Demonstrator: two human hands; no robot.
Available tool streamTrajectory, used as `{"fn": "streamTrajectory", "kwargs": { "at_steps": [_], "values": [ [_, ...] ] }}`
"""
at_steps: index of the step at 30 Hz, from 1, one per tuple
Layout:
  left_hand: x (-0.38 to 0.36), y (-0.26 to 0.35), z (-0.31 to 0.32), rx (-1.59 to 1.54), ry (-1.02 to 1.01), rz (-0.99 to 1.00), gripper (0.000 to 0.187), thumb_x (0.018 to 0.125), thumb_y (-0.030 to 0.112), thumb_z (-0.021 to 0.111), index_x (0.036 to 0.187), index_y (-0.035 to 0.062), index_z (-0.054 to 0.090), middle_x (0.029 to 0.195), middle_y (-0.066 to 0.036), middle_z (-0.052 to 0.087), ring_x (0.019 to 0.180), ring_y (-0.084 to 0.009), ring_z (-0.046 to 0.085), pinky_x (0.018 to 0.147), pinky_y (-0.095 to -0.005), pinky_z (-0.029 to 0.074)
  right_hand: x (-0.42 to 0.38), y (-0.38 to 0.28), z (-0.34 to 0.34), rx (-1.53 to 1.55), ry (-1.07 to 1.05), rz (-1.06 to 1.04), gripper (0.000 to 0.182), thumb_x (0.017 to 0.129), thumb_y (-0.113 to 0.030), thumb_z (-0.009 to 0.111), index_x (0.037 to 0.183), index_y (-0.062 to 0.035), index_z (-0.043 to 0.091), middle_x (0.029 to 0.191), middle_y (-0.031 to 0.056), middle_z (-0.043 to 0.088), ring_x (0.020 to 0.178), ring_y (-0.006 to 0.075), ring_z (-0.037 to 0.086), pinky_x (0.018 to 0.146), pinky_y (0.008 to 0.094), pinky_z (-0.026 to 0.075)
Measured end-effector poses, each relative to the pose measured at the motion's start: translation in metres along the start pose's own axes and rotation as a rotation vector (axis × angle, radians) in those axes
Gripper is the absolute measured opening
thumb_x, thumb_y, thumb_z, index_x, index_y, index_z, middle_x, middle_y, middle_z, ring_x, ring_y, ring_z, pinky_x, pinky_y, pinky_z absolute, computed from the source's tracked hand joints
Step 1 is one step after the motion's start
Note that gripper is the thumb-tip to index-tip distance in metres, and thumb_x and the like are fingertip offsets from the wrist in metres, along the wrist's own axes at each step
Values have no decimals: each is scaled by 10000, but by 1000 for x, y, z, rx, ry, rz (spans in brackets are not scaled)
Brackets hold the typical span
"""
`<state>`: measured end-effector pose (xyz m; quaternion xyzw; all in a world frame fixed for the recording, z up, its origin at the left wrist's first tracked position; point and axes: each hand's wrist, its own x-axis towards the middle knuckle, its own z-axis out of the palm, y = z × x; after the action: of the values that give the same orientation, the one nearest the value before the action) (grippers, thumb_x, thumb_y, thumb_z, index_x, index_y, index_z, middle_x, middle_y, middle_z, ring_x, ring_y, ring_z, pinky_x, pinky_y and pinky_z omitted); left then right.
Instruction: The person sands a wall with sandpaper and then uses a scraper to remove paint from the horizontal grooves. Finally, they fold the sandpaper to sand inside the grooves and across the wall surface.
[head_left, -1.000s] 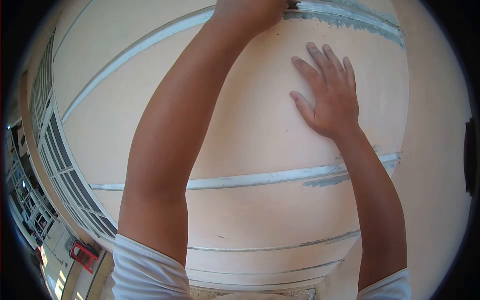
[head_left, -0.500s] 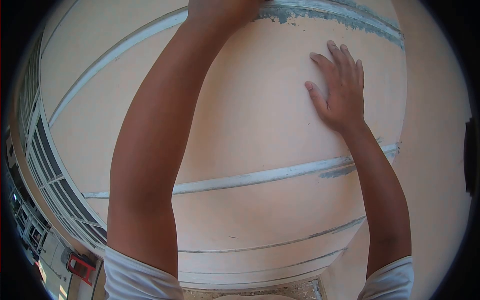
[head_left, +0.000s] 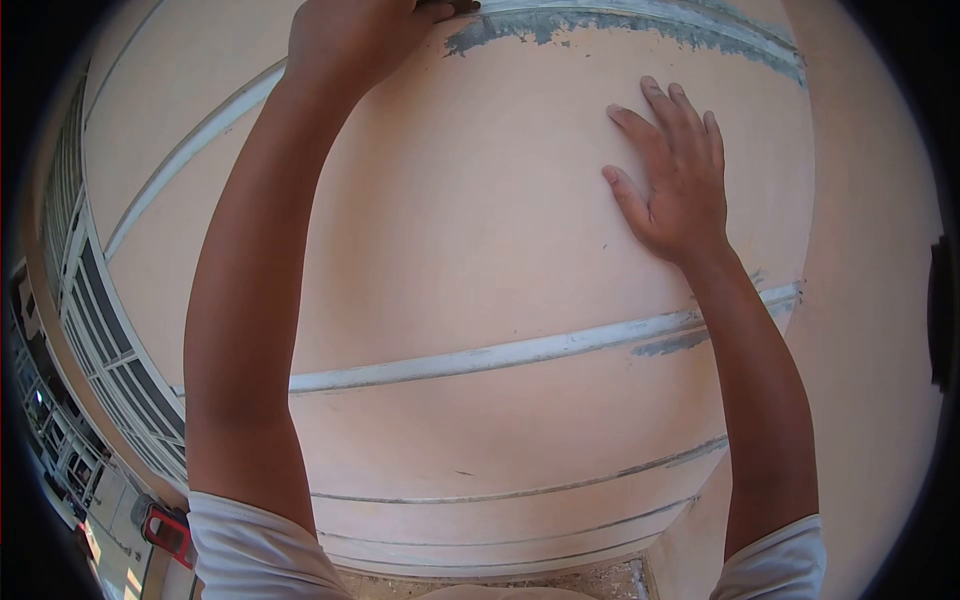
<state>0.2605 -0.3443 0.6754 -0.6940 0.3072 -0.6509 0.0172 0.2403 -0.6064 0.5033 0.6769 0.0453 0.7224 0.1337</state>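
My left hand [head_left: 352,38] is raised at the top edge of the head view, against the upper white groove strip [head_left: 560,12] of the peach wall [head_left: 460,220]. Its fingers are closed around a small dark thing [head_left: 466,7], mostly cut off by the frame, whose kind I cannot make out. Ragged grey patches [head_left: 600,22] run along that strip to the right of the hand. My right hand [head_left: 682,185] lies flat on the wall below the patches, fingers spread and holding nothing.
A lower white strip [head_left: 480,358] crosses the wall, with a grey patch [head_left: 670,344] beneath its right end. Narrower grooves [head_left: 520,494] run below. The wall meets another wall [head_left: 870,300] at the right. Barred windows [head_left: 115,350] and a red stool [head_left: 168,535] stand at the left.
My left hand and forearm have moved left along the upper strip, uncovering more of the grey patches. My right hand stays flat in nearly the same place.
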Motion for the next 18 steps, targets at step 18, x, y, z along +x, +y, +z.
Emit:
{"fn": "streamTrajectory", "kwargs": {
  "at_steps": [18],
  "values": [
    [60, 105, 22, -117, 125, 128, 248, 943, 320, 658, 935, 114, 796, 915, -106, 758, 892, -290, 717, 821, -415, 560, -1, -3, 1, 37, 38, 38, 488, 919, -454, 663, 1379, -306, 593, 1537, 61, 467, 1450, 312, 396, 1189, 606, 262]
  ]
}}
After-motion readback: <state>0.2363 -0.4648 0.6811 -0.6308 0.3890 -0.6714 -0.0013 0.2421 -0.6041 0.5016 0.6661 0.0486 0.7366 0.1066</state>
